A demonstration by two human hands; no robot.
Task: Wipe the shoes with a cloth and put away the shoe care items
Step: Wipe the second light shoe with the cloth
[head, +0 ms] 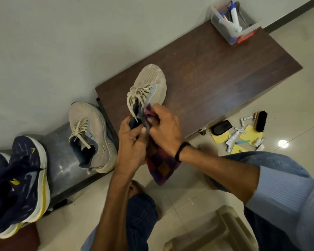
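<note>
Right now a grey shoe [150, 82] stands on the dark wooden tabletop [225, 73], toe toward twelve o'clock, laces loose. The left hand [132, 140] has its grip clenched round the shoe's dark heel collar, thumb on top. The right hand [165, 127], a black band on its wrist, pinches a checked cloth [161, 165] in its grip and presses the bunched upper end against the shoe's side, just by the laces. The rest of the cloth hangs toward six o'clock below the wrist, past the tabletop's edge.

At nine o'clock from the hands a second grey shoe [91, 134] sits on a lower glossy surface beside the tabletop. Farther out, toward eight o'clock, navy shoes [25, 178] with white and yellow soles lie at the frame's edge. At the tabletop's far corner, about one o'clock from the held shoe, a clear plastic box [223, 29] holds upright tubes and bottles.

On the tiled floor at three o'clock from the hands lie a black shoe brush [260, 121], a black oval item [222, 126], yellow sheets [250, 134] and small tubes [232, 139], scattered close together. A beige plastic stool [216, 230] stands at five o'clock, near the person's knees.
</note>
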